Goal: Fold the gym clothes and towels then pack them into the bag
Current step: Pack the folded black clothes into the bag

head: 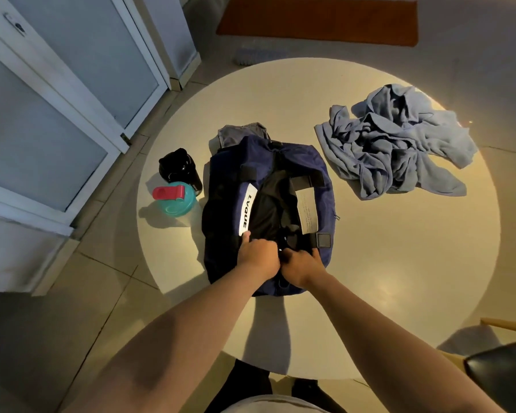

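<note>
"In the middle of the frame, on the round table [385, 263], your bag [295, 156] lies with its top parted, and both your hands are on its near end. Your left hand [258, 254] is curled onto the fabric just beside the white label [246, 210]. Your right hand [301, 268] is closed on the rim of the opening, fingers tucked under. Whether it has the zip pull, I cannot tell."

"So how far along am I?"

"Early, by my reckoning. The inside of the bag shows only black, and I cannot say if that is lining or a packed garment. In the upper right of the frame the blue towel [396, 144] lies in a crumpled heap, unfolded, well apart from your hands. Just past the far end of the bag a grey garment [240, 134] peeks out, partly hidden. Folded or not is unclear."

"What is left, then?"

"Fold the towel, sort out the grey piece, and put both in."

"Anything in my way?"

"Left of the bag, a black bottle [179, 168] and a teal bottle [176, 204] with a red lid stand close together, just beside the bag's side, so mind them when you spread cloth. A chair [501, 368] shows at the lower right edge. The bag takes the middle of the table, so folding will likely have to happen to its right, below the towel."
</note>
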A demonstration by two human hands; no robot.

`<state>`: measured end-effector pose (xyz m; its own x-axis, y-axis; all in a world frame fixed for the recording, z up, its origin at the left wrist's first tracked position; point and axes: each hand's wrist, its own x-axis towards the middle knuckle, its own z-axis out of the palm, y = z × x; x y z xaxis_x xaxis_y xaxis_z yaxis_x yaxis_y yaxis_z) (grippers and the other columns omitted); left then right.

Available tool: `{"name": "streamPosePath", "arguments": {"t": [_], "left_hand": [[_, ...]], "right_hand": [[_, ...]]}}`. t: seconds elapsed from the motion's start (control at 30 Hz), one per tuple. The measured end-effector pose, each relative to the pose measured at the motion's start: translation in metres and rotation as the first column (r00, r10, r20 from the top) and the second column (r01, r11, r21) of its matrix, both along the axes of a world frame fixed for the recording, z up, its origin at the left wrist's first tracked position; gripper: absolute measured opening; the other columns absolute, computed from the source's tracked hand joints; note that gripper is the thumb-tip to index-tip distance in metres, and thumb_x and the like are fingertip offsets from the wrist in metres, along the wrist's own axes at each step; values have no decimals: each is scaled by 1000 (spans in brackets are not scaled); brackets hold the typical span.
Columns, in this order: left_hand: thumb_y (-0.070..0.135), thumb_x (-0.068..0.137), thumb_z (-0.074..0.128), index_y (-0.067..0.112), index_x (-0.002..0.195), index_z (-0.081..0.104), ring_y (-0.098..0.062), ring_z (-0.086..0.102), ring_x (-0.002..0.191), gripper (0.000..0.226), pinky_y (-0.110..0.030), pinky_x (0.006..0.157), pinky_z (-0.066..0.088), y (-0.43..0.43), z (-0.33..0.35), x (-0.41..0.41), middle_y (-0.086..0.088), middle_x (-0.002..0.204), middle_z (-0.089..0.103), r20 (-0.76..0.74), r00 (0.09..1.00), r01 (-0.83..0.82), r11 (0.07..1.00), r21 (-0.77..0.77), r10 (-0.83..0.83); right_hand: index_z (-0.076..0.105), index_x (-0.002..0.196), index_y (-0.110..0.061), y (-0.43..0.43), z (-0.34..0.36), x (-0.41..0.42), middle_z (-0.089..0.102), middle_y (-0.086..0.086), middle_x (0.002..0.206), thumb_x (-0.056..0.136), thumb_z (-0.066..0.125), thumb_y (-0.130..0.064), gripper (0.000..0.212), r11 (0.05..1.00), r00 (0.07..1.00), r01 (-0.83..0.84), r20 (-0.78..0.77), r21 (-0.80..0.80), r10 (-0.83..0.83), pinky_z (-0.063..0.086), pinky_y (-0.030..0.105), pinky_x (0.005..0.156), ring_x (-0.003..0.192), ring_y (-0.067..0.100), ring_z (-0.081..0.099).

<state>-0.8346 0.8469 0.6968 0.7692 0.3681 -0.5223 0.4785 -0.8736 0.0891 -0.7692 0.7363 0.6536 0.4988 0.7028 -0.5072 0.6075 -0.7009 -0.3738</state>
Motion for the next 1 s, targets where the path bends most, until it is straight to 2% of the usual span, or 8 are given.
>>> {"name": "streamPosePath", "arguments": {"t": [0.13,0.2,0.3,0.47,0.6,0.7,0.87,1.0], "left_hand": [[26,100,36,24,115,65,-24,57,117,33,-53,121,-8,2,-12,2,0,110,69,-207,974,97,995,20,-91],[25,100,36,25,129,58,-23,51,127,37,-53,121,-5,3,-11,6,-1,122,64,-218,972,79,996,-43,-86],[24,99,43,29,133,51,-21,45,131,35,-47,119,10,7,-13,8,0,127,60,-117,993,13,996,-88,-23],[22,92,62,31,103,63,-23,48,116,14,-36,105,30,8,-8,5,2,116,56,225,974,-13,1000,-6,14],[24,99,45,27,96,64,-23,60,112,20,-47,122,7,7,-4,4,2,104,69,-25,980,197,977,80,-196],[24,103,37,18,109,64,-24,58,116,29,-56,121,-7,11,-1,10,-1,111,66,-194,934,300,954,-21,-298],[25,102,44,18,121,66,-25,30,137,29,-43,122,6,19,-4,-1,5,143,47,-2,967,250,954,-168,-254],[32,99,50,19,103,78,-27,21,136,31,-42,121,14,23,-12,-26,10,152,36,146,979,168,964,-207,-139]], "right_hand": [[64,84,-20,-8,9,10,69,5,90,94,43,-34,27,971,977,184,-133,150,-165,38,35,87,89,24,59],[56,61,-18,-14,18,12,57,0,65,90,53,-18,30,863,847,438,-436,250,-304,38,30,69,65,16,49],[56,59,1,-21,31,11,51,7,61,76,56,-12,22,698,641,661,-691,275,-335,40,26,62,62,15,44],[57,64,13,-21,46,10,51,14,63,66,54,-15,29,640,623,695,-719,328,-308,40,20,56,61,16,44],[61,59,3,-20,46,9,56,11,61,77,55,-8,21,614,624,717,-695,329,-357,46,22,61,61,14,52],[61,58,1,-17,45,5,56,12,61,82,54,2,25,562,618,751,-670,346,-412,46,22,61,61,12,52],[67,76,-11,-8,24,17,68,10,75,91,52,-18,23,780,821,549,-369,301,-435,50,37,73,73,22,60],[62,130,-37,8,23,17,64,-3,131,99,42,-19,40,938,944,276,-245,211,-222,32,49,111,123,22,55]]}}
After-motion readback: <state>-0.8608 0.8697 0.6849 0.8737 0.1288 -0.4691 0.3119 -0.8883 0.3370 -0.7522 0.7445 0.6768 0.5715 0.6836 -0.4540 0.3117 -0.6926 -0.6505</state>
